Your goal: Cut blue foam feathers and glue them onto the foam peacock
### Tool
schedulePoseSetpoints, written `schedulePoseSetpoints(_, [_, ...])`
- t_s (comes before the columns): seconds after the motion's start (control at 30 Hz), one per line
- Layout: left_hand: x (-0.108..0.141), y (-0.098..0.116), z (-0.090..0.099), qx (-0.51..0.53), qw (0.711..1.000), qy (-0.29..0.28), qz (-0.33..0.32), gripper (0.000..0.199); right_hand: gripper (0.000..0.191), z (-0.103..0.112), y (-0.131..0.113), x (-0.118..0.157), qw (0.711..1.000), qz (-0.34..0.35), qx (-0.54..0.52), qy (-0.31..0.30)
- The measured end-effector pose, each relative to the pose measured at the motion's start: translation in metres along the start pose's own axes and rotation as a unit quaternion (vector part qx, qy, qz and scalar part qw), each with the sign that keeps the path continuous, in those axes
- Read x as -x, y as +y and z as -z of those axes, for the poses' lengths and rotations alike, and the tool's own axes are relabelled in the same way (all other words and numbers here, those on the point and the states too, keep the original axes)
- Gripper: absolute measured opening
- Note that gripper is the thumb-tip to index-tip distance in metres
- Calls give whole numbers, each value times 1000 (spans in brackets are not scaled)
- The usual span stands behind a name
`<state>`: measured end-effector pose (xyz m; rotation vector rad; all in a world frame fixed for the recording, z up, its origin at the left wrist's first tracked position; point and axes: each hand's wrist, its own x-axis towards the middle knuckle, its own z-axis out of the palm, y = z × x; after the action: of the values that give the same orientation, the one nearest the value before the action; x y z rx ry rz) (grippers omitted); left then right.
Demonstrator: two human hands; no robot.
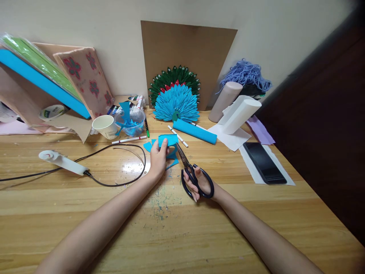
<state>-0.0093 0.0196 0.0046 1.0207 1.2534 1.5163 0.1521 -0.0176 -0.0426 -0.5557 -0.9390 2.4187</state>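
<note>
My left hand [160, 156] is closed on a small folded piece of blue paper [168, 140], thumb on top. Through the handle loops of black scissors [186, 161] go the fingers of my right hand [196, 180]. The scissors' tips point up and left, close to the paper's right edge; whether they touch it I cannot tell. Blue paper scraps [172, 163] lie on the table under and beside my left hand. Behind stands a fan-shaped craft [176, 101] with blue, red and green layers, leaning on a brown board [188, 45].
A blue roll [194, 131] and markers [178, 136] lie beyond my hands. To the left are a paper cup [103, 127], a tub of blue scraps [137, 127] and a corded white glue gun [63, 162]. White rolled paper [241, 116] and a phone [265, 163] sit right.
</note>
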Motion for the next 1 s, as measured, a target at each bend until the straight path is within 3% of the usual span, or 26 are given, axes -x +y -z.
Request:
schedulePoseSetpoints(0.2, [2,2,1,27,998,20,57,29,73,-14,-7,6,997,10,77,26])
schedulePoseSetpoints(0.43, [6,5,1,33,994,-24,100,28,74,-24,-13,10,994,27,101,43])
schedulePoseSetpoints(0.7, [1,1,4,19,998,-6,59,25,70,-5,-4,3,999,-3,48,-15])
schedulePoseSetpoints(1.0, [-2,2,3,44,998,15,50,31,59,-8,-4,5,999,-7,47,7])
